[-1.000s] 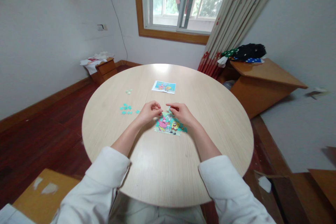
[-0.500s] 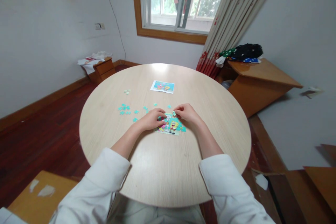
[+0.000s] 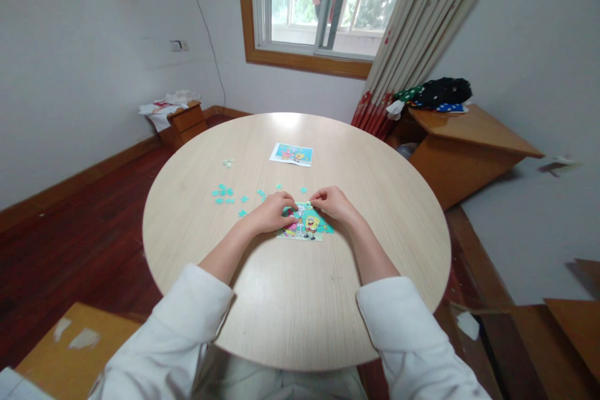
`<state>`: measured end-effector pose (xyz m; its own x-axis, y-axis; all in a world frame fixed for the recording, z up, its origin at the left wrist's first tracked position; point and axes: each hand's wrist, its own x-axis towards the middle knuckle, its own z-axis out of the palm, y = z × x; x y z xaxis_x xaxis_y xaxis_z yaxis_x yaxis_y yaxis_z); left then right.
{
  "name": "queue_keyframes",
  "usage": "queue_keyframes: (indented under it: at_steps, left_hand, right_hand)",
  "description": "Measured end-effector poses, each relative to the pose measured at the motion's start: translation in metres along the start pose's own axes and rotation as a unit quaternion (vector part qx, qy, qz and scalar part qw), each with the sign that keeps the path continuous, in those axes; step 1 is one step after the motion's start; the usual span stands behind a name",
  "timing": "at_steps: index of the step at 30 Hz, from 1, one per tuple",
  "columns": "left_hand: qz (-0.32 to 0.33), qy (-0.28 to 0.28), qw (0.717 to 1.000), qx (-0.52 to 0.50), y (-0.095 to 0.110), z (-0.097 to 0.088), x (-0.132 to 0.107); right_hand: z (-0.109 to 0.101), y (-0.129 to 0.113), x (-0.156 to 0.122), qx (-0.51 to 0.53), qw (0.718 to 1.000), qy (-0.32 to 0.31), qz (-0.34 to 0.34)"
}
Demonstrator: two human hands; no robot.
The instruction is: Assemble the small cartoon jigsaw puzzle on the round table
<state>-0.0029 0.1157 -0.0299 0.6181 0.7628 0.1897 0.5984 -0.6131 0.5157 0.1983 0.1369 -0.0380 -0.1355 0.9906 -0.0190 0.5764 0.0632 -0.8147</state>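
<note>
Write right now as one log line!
left hand: over puzzle, left part | right hand: at puzzle's far edge | loose pieces: mostly left | picture sheet: beyond puzzle

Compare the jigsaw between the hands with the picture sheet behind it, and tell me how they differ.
The jigsaw has a stepped, uneven right edge, while the picture sheet has straight edges. The left hand covers part of the jigsaw; the picture sheet lies uncovered. The jigsaw sits nearer the person, the picture sheet nearer the window. Both show pink and yellow cartoon figures on turquoise.
</note>
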Motion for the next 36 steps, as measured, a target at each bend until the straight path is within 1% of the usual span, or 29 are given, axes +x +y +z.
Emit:
queue_keyframes:
  at_steps: [5, 9, 13, 16, 20, 24, 31, 33, 34, 35, 36]
  left_hand:
    - [-0.018, -0.012, 0.997, 0.075, 0.008, 0.003, 0.0]
    - [-0.042, -0.035, 0.989, 0.141, 0.019, 0.007, 0.001]
    - [-0.06, -0.056, 0.982, 0.168, 0.026, 0.008, 0.003]
    - [-0.062, -0.057, 0.982, 0.167, 0.026, 0.008, 0.004]
    - [-0.057, -0.043, 0.985, 0.158, 0.024, 0.011, 0.004]
    - [-0.056, -0.029, 0.989, 0.136, 0.021, 0.013, 0.004]
    - [-0.059, -0.031, 0.99, 0.126, 0.018, 0.012, 0.002]
    - [-0.054, -0.025, 0.992, 0.114, 0.015, 0.012, 0.003]
    - [-0.052, -0.012, 0.993, 0.101, 0.012, 0.012, 0.003]
    - [-0.05, 0.006, 0.995, 0.082, 0.009, 0.011, 0.003]
    - [-0.051, 0.036, 0.996, 0.059, 0.005, 0.009, 0.004]
  right_hand:
    - [-0.001, -0.002, -0.001, -0.043, 0.999, -0.002, -0.01]
    - [-0.003, -0.005, -0.001, -0.078, 0.997, -0.006, -0.013]
    - [-0.005, -0.009, -0.003, -0.09, 0.996, -0.019, -0.007]
    - [-0.006, -0.012, -0.005, -0.086, 0.996, -0.026, -0.001]
    - [-0.006, -0.012, -0.005, -0.072, 0.997, -0.031, -0.001]
    - [-0.006, -0.007, -0.002, -0.042, 0.998, -0.044, -0.007]
    - [-0.003, 0.002, 0.0, 0.023, 0.996, -0.077, -0.023]
    - [-0.002, 0.002, 0.0, 0.024, 0.997, -0.064, -0.026]
    - [-0.002, 0.001, -0.001, 0.021, 0.998, -0.051, -0.026]
    - [-0.002, 0.001, -0.001, 0.016, 0.999, -0.034, -0.025]
    - [-0.002, 0.001, 0.0, 0.008, 1.0, -0.014, -0.021]
